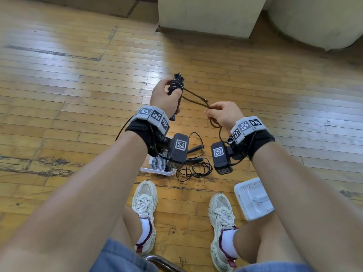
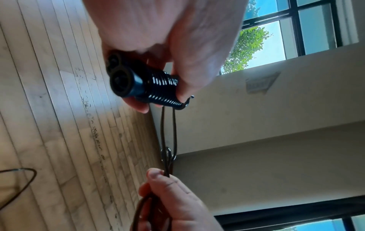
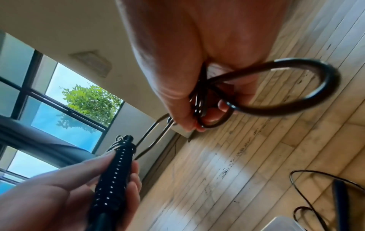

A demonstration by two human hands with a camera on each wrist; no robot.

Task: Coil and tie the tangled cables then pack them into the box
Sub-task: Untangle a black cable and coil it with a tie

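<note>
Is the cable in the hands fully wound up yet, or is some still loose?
Partly wound. The left hand grips the tight coil; two loose strands run to the right hand, which holds spare loops.

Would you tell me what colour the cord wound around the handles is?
The wound cord is glossy black, clearest in the left wrist view.

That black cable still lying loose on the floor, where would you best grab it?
Judging by its pose, grip the black cable at its thick, stiff plug ends, coming from above. The thin wire lies in loose tangled loops that would likely slip and drag; the plugs lie beside the white box.
</note>
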